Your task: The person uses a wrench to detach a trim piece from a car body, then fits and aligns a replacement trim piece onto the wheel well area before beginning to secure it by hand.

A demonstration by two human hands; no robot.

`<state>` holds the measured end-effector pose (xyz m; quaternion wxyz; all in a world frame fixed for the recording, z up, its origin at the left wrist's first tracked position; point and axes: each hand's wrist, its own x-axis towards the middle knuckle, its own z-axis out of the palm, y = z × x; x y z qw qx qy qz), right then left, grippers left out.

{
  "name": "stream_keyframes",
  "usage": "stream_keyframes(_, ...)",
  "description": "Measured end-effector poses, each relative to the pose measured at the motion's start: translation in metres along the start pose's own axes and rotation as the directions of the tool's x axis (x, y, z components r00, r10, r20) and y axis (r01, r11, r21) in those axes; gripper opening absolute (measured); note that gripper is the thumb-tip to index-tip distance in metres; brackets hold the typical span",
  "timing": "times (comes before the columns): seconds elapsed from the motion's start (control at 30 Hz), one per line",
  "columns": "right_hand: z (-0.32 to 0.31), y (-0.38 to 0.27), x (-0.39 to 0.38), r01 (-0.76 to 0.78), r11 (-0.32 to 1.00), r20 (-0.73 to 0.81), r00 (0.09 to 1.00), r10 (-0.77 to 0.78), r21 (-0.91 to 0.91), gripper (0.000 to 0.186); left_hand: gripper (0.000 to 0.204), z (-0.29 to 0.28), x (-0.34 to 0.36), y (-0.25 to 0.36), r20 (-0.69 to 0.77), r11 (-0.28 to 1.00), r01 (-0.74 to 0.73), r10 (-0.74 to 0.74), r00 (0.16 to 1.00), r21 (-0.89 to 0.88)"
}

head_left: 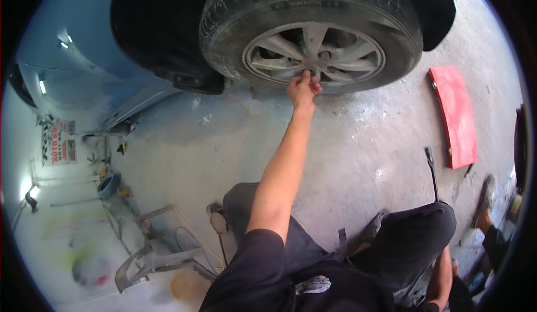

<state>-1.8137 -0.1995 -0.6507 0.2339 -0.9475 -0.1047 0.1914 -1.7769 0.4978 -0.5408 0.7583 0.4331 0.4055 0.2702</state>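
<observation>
My left hand (302,92) reaches up to the hub of a car wheel (314,36) with a silver spoked rim and a worn, dusty black tyre. Its thumb and fingers are pinched together at the lower edge of the hub, beside the wheel nuts; whatever is between the fingertips is hidden. A dark metal bar like a wheel wrench (432,172) rises from behind my right knee. My right forearm (442,275) runs up behind that same knee, so my right hand is out of sight and its grip on the bar cannot be seen.
The blue-grey car body (72,60) stands at the left, above the concrete floor. On the right lies a red padded cover (454,116). A loose bumper-like part (162,264) sits at the lower left. Another person's foot (485,214) shows at the right edge.
</observation>
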Motion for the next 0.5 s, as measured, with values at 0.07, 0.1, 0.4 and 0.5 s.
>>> stream_keyframes(0.07,-0.038,-0.066,0.015,0.127,0.986,0.031,0.991,-0.13,0.104,0.025,0.02,-0.005,-0.005,0.004,0.023,0.992,-0.054,0.052,0.998,0.113)
stream_keyframes(0.1,-0.059,-0.105,0.02,0.249,0.968,0.026,0.968,-0.249,-0.018,0.025,0.021,-0.009,-0.007,0.006,0.029,0.998,-0.02,0.018,0.999,0.06)
stream_keyframes(0.4,-0.047,-0.428,0.007,0.178,0.941,0.149,0.962,-0.227,0.286,0.03,0.041,-0.031,-0.138,-0.033,0.715,0.808,0.581,-0.464,0.524,0.098)
stream_keyframes(0.5,-0.015,-0.482,-0.012,-0.178,0.851,0.341,0.94,-0.001,0.493,0.053,0.046,-0.032,-0.136,-0.028,0.769,0.854,0.52,-0.343,0.54,0.016)
